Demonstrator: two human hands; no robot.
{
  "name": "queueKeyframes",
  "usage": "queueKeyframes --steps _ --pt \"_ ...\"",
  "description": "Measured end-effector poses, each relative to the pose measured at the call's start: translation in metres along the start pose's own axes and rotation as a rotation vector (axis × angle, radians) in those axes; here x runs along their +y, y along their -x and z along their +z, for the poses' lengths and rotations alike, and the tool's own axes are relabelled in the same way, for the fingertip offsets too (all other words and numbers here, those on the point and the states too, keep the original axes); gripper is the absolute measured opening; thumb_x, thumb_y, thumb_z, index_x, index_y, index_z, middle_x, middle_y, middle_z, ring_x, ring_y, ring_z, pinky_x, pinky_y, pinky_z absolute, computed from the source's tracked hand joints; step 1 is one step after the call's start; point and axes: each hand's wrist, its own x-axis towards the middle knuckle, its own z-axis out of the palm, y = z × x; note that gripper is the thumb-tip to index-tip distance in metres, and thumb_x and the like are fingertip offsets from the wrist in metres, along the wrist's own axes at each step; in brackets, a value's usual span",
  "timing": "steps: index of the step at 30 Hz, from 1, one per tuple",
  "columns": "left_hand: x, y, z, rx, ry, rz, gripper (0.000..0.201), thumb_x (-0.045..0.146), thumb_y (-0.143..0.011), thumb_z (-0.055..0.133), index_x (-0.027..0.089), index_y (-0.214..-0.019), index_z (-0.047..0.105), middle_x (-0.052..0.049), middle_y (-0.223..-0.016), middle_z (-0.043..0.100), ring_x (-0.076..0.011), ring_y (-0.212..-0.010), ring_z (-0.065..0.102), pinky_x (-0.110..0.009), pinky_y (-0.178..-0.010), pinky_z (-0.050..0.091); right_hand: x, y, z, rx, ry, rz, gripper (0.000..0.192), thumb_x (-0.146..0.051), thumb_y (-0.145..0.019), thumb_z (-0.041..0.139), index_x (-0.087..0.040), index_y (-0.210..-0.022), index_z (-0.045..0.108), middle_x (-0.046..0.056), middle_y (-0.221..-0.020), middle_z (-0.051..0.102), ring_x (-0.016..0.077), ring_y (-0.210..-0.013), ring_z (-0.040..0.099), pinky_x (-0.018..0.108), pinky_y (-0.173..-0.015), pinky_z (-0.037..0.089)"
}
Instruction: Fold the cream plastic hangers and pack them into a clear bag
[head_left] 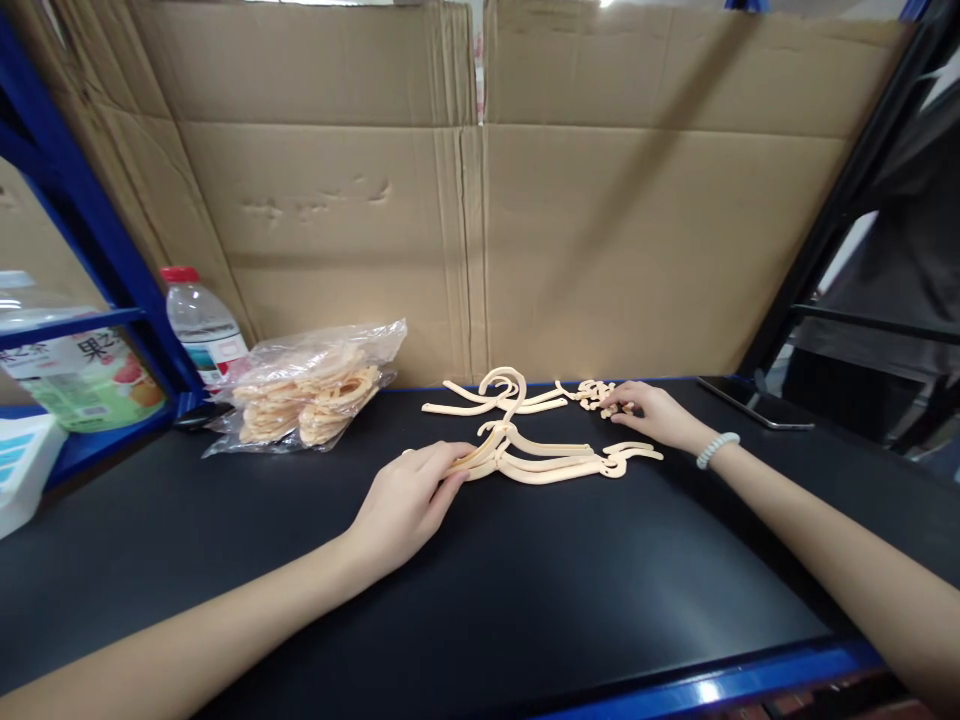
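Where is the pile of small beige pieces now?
In the head view, the pile lies right of centre near the back of the table, at the fingertips of the right hand.

Head-worn view, looking forward and slightly down, black tabletop (540,590) close, cardboard (337,230) beyond

One end of the curved, cream plastic hanger (508,427) is hidden between the fingers of the left hand (409,492), while the cream plastic bits (592,393) at the fingertips of the right hand (660,416) are too small to identify.
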Motion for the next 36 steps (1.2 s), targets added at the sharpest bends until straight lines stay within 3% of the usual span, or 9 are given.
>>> queueKeyframes --steps 8,15,20,24,27,36 --pt "0.001 0.000 -0.001 -0.015 -0.011 -0.019 0.021 0.024 -0.095 0.042 0.021 -0.111 0.055 -0.004 -0.099 0.070 -0.0180 -0.082 0.065 -0.028 -0.071 0.048 -0.004 -0.001 0.003 0.040 -0.061 0.033 0.019 -0.036 -0.080 0.056 -0.023 -0.083 0.070 0.006 -0.091 0.070 0.0239 -0.085 0.061 0.040 -0.079 0.048" --pt "0.002 0.001 -0.002 -0.013 -0.021 -0.018 0.020 0.024 -0.095 0.043 0.021 -0.110 0.055 -0.003 -0.097 0.070 -0.0176 -0.079 0.065 -0.028 -0.068 0.047 -0.009 0.000 0.002 0.226 -0.084 0.131 0.025 -0.038 -0.082 0.054 -0.021 -0.088 0.071 0.007 -0.084 0.070 0.0204 -0.069 0.060 0.038 -0.070 0.048" --pt "0.001 0.000 -0.002 -0.010 -0.016 -0.030 0.019 0.024 -0.095 0.044 0.021 -0.111 0.055 -0.002 -0.098 0.069 -0.0177 -0.081 0.064 -0.027 -0.070 0.046 -0.016 -0.001 -0.001 0.411 -0.418 0.232 0.034 -0.045 -0.082 0.059 -0.015 -0.096 0.067 0.008 -0.082 0.070 0.0183 -0.069 0.063 0.035 -0.069 0.052" --pt "0.000 0.000 -0.001 -0.001 -0.003 -0.046 0.019 0.024 -0.095 0.044 0.022 -0.111 0.055 -0.002 -0.098 0.069 -0.0175 -0.081 0.064 -0.027 -0.070 0.046 -0.037 -0.001 -0.007 0.531 -0.677 0.277 0.035 -0.048 -0.077 0.066 -0.016 -0.092 0.065 0.011 -0.097 0.069 0.0192 -0.077 0.066 0.034 -0.071 0.054" --pt "-0.001 0.001 -0.001 0.002 0.011 -0.078 0.019 0.025 -0.095 0.044 0.023 -0.111 0.055 -0.002 -0.096 0.069 -0.0170 -0.077 0.064 -0.027 -0.069 0.046 -0.052 0.000 -0.007 0.523 -0.784 0.300 0.035 -0.049 -0.076 0.067 -0.017 -0.089 0.066 0.011 -0.099 0.069 0.0204 -0.085 0.065 0.035 -0.076 0.054" --pt "-0.003 0.001 0.000 0.023 0.030 -0.125 0.021 0.028 -0.095 0.044 0.022 -0.111 0.056 -0.004 -0.096 0.069 -0.0179 -0.078 0.064 -0.029 -0.071 0.048 -0.073 0.001 0.015 0.366 -0.845 0.372 0.035 -0.042 -0.061 0.078 -0.017 -0.080 0.063 0.007 -0.088 0.066 0.0176 -0.074 0.063 0.034 -0.071 0.053"
